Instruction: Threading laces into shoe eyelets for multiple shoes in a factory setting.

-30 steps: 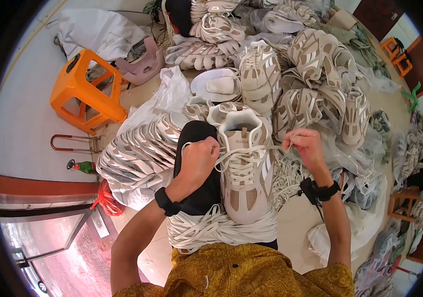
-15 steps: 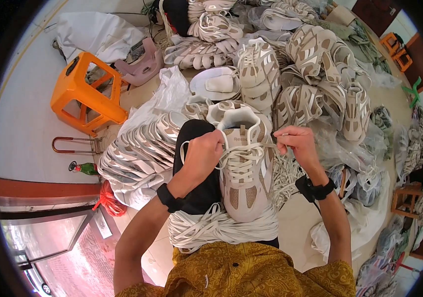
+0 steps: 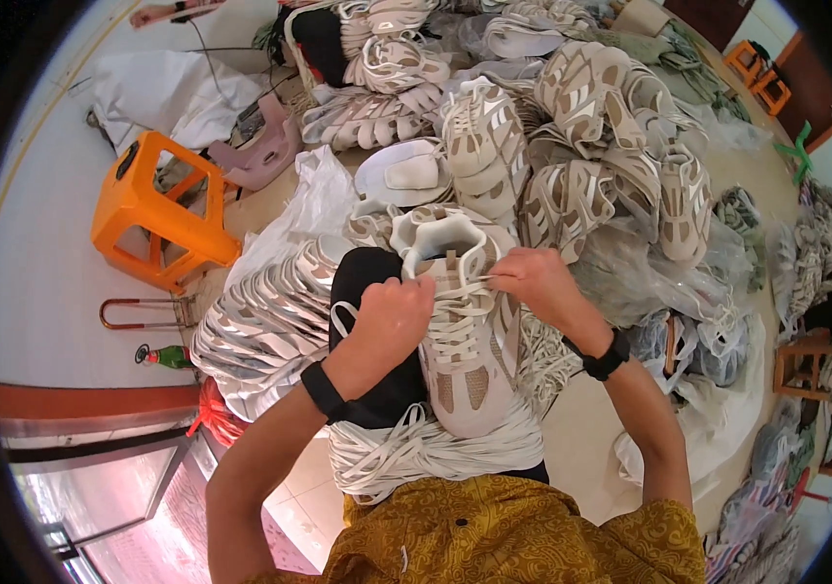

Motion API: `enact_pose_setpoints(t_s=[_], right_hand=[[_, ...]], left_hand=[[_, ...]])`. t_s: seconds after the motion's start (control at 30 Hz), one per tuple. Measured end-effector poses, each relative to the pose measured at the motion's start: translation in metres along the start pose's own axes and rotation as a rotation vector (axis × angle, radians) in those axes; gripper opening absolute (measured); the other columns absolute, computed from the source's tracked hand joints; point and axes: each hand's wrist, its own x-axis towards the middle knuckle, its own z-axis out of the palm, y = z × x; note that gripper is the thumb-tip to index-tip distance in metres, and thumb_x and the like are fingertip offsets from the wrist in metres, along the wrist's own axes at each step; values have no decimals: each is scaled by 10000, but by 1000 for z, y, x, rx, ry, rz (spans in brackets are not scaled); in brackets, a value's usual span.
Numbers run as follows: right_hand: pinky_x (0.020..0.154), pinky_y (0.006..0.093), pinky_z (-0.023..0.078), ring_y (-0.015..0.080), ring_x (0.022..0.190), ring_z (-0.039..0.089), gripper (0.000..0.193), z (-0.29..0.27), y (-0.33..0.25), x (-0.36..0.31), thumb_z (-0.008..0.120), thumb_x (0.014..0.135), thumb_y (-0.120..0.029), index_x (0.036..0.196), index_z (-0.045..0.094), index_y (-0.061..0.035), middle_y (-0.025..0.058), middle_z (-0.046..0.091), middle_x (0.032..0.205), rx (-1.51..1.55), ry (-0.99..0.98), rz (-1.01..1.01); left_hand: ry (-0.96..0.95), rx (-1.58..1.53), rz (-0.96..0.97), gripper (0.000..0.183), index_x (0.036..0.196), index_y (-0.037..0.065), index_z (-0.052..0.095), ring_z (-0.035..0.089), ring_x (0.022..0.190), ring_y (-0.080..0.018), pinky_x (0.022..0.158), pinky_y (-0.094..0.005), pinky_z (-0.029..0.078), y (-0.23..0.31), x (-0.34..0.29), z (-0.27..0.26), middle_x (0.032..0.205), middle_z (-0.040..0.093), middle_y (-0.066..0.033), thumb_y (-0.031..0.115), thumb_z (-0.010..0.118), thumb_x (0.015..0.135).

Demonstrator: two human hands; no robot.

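A beige and white shoe upper (image 3: 460, 355) rests on my lap, toe toward me, its pale lace threaded through the eyelets. At the left of its tongue, my left hand (image 3: 392, 316) is closed on the lace, and a loop of it shows left of the knuckles. My right hand (image 3: 539, 284) pinches the lace at the right side, close to the top eyelets. Between both hands the lace crosses the front of the tongue. A thick bundle of off-white shoelaces (image 3: 435, 450) lies across my lap below the toe.
Stacked shoe uppers (image 3: 260, 311) lean at my left, and more uppers (image 3: 572, 185) are heaped ahead. An orange stool (image 3: 158, 214) stands at the left, near a green bottle (image 3: 168, 357). Clear plastic bags (image 3: 630, 282) lie at the right.
My right hand has moved left, closer to the shoe's tongue, and the left hand slightly lower. The lace is drawn in nearer the shoe. The whole view has shifted a little.
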Motion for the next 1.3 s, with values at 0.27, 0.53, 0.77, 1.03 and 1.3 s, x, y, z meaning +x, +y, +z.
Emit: enact_pose_setpoints(t_s=[0.27,0.53,0.77,1.03,1.3], right_hand=[[513,384,459,241,555,595,136,-2,-17,20,548,694,-187,606,576,-87,86,583,584,-148,-266,207],[446,356,439,236,503,580,95,-2,-20,30,567,616,-148,576,563,-62,81,554,552,-234,-239,91],[472,366,453,246,508,589,136,0,-18,33,567,602,-184,508,590,-88,94,578,536,-238,-288,52],[472,385,446,258,529,585,115,5,4,28,563,628,-176,566,596,-85,97,577,569,-91,-298,132],[501,381,463,284,551,588,124,18,-12,7,541,647,-124,574,599,-41,129,578,598,-132,-159,130]], left_hand=[[-470,-517,-237,164,694,24,587,597,537,-273,511,-393,473,-25,31,-18,573,577,-144,166,515,736],[77,-114,183,90,653,4,548,575,602,-300,538,-391,454,-5,25,-16,618,561,-137,69,521,709],[17,-773,-224,109,761,19,574,566,652,-333,597,-399,450,4,49,-37,676,568,-179,102,504,750],[-161,-636,-215,153,721,12,611,568,693,-365,643,-416,449,2,55,-2,693,578,-198,86,478,705],[-340,-863,-254,140,692,3,597,566,604,-325,581,-376,443,4,60,-4,619,555,-184,91,487,693]])
